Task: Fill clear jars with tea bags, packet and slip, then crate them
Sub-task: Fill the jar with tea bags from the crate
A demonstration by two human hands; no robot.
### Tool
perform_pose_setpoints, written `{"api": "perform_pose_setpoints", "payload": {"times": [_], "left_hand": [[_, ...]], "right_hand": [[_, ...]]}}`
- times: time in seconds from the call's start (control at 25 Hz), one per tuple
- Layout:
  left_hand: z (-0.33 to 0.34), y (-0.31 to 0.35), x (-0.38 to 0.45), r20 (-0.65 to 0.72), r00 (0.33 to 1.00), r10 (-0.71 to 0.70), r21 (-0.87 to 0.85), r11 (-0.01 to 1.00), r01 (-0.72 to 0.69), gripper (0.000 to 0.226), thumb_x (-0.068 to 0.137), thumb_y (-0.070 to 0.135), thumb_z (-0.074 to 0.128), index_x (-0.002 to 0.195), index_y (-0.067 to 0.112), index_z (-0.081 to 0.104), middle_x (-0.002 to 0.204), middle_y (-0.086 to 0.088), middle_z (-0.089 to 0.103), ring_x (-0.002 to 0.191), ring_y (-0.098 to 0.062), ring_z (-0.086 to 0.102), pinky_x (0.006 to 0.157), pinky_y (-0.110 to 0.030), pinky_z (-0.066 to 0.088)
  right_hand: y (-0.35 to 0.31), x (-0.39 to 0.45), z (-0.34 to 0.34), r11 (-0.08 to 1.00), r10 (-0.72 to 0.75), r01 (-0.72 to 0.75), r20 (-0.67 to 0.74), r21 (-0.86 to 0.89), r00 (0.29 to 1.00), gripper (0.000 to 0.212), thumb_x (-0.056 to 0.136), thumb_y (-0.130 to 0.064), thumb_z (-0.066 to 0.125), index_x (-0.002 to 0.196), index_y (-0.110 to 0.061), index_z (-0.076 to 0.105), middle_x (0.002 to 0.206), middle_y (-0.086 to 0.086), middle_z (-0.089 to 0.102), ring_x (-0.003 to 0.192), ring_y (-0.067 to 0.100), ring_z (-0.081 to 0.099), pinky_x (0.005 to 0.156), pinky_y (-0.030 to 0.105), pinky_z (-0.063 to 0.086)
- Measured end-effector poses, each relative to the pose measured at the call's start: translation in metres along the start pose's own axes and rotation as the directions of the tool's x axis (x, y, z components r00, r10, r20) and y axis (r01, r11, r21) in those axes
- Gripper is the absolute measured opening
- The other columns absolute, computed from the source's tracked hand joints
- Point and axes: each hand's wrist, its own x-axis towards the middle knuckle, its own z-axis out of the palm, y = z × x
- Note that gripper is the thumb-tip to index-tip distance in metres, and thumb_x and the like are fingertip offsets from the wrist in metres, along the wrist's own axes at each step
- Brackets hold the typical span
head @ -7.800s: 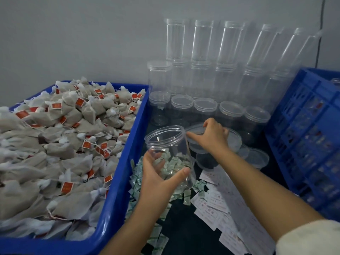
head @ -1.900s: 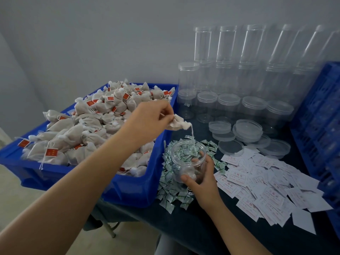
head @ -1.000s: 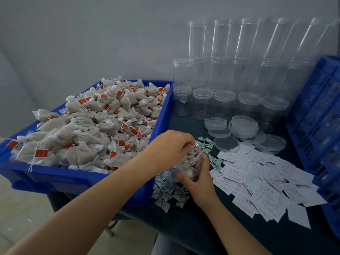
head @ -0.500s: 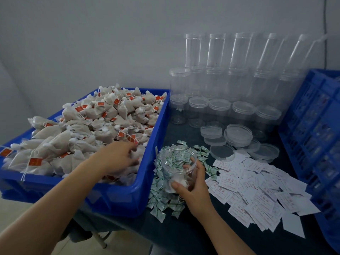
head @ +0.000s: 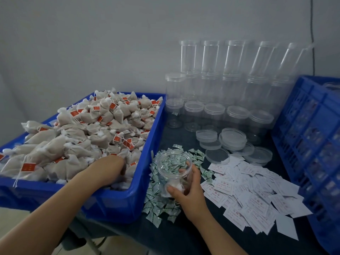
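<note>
My right hand (head: 189, 188) grips an open clear jar (head: 173, 168) that stands on the pile of small green-and-white packets (head: 158, 207). A white tea bag lies at the jar's bottom. My left hand (head: 108, 168) reaches into the blue bin (head: 119, 201), its fingers buried among the tea bags (head: 88, 129) with red tags at the bin's near right corner. Whether the fingers hold a bag is hidden. White paper slips (head: 252, 196) lie scattered to the right of the jar.
Stacked empty clear jars (head: 220, 85) line the back wall, with loose clear lids (head: 233, 138) in front of them. A blue slatted crate (head: 312, 144) stands at the right edge. The table top (head: 184, 234) is dark.
My left hand dropped a tea bag into the jar, then went back left into the bin and now digs deeper among the bags. My right hand kept its grip on the jar.
</note>
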Motion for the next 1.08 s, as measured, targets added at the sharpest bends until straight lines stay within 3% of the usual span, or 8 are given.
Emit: {"api": "perform_pose_setpoints", "payload": {"times": [0.08, 0.28, 0.44, 0.56, 0.68, 0.8, 0.96, 1.08], "left_hand": [[0.002, -0.001, -0.001, -0.037, 0.999, 0.025, 0.011, 1.0, -0.025, 0.016, 0.09, 0.031, 0.055, 0.102, 0.025, 0.065, 0.106, 0.0, 0.063, 0.092, -0.015, 0.057, 0.069, -0.021, 0.037], [-0.004, -0.008, -0.004, -0.106, 0.991, 0.079, -0.102, 0.991, -0.09, 0.009, 0.086, 0.028, 0.057, 0.085, 0.021, 0.061, 0.092, 0.003, 0.062, 0.082, -0.013, 0.056, 0.071, -0.026, 0.046], [-0.021, -0.009, -0.015, -0.285, 0.958, 0.044, -0.288, 0.949, -0.129, 0.014, 0.084, 0.024, 0.061, 0.072, 0.016, 0.058, 0.075, 0.005, 0.06, 0.065, -0.011, 0.056, 0.06, -0.023, 0.044], [-0.04, -0.005, -0.023, -0.424, 0.906, 0.007, -0.353, 0.92, -0.172, 0.013, 0.082, 0.021, 0.062, 0.072, 0.017, 0.056, 0.077, 0.004, 0.062, 0.066, -0.015, 0.059, 0.061, -0.025, 0.047], [-0.056, 0.011, -0.03, -0.554, 0.832, 0.008, -0.371, 0.893, -0.255, 0.012, 0.083, 0.02, 0.061, 0.072, 0.02, 0.055, 0.081, 0.003, 0.063, 0.068, -0.015, 0.06, 0.062, -0.026, 0.05], [-0.065, 0.029, -0.031, -0.614, 0.789, 0.013, -0.382, 0.87, -0.312, 0.015, 0.085, 0.02, 0.06, 0.072, 0.022, 0.053, 0.08, 0.005, 0.063, 0.064, -0.015, 0.061, 0.06, -0.028, 0.054], [-0.071, 0.043, -0.023, -0.668, 0.744, 0.032, -0.301, 0.902, -0.309, 0.014, 0.089, 0.019, 0.056, 0.075, 0.018, 0.053, 0.068, 0.004, 0.057, 0.059, -0.01, 0.055, 0.058, -0.022, 0.048], [-0.071, 0.043, -0.019, -0.675, 0.738, -0.005, -0.259, 0.938, -0.231, 0.017, 0.091, 0.017, 0.052, 0.074, 0.017, 0.049, 0.064, 0.004, 0.051, 0.057, -0.009, 0.049, 0.057, -0.02, 0.042]], "right_hand": [[0.0, 0.0, 0.0, 1.0, 0.008, -0.008, 0.003, -0.008, 1.0, 0.092, 0.055, -0.052, 0.084, 0.129, -0.061, 0.03, 0.144, -0.009, 0.049, 0.124, 0.008, 0.057, 0.092, 0.024, 0.054], [0.001, 0.001, -0.001, 1.0, 0.009, -0.009, 0.011, -0.002, 1.0, 0.092, 0.055, -0.051, 0.085, 0.128, -0.063, 0.03, 0.143, -0.011, 0.05, 0.123, 0.008, 0.058, 0.098, 0.032, 0.054], [0.001, 0.001, 0.0, 1.0, 0.014, -0.014, 0.009, 0.006, 1.0, 0.091, 0.055, -0.054, 0.087, 0.124, -0.07, 0.031, 0.145, -0.012, 0.047, 0.127, 0.009, 0.055, 0.103, 0.038, 0.051], [0.002, 0.002, 0.0, 1.0, 0.011, -0.011, 0.006, 0.007, 1.0, 0.094, 0.052, -0.059, 0.088, 0.125, -0.069, 0.03, 0.144, -0.014, 0.048, 0.126, 0.007, 0.055, 0.104, 0.038, 0.051], [0.003, 0.002, 0.001, 1.0, 0.0, 0.0, -0.002, 0.016, 1.0, 0.096, 0.046, -0.067, 0.088, 0.125, -0.069, 0.032, 0.137, -0.025, 0.051, 0.121, 0.001, 0.058, 0.098, 0.029, 0.053], [0.003, 0.001, 0.0, 1.0, -0.001, 0.001, 0.001, 0.013, 1.0, 0.09, 0.051, -0.058, 0.09, 0.12, -0.075, 0.034, 0.131, -0.031, 0.052, 0.118, -0.005, 0.058, 0.093, 0.024, 0.054], [0.001, -0.001, 0.0, 1.0, 0.004, -0.004, -0.005, -0.002, 1.0, 0.09, 0.052, -0.06, 0.088, 0.119, -0.078, 0.031, 0.135, -0.026, 0.049, 0.119, 0.001, 0.057, 0.092, 0.025, 0.055], [0.004, 0.0, -0.001, 1.0, -0.002, 0.002, -0.009, -0.012, 1.0, 0.09, 0.052, -0.059, 0.089, 0.119, -0.077, 0.031, 0.132, -0.028, 0.052, 0.119, 0.002, 0.057, 0.092, 0.026, 0.055]]}}
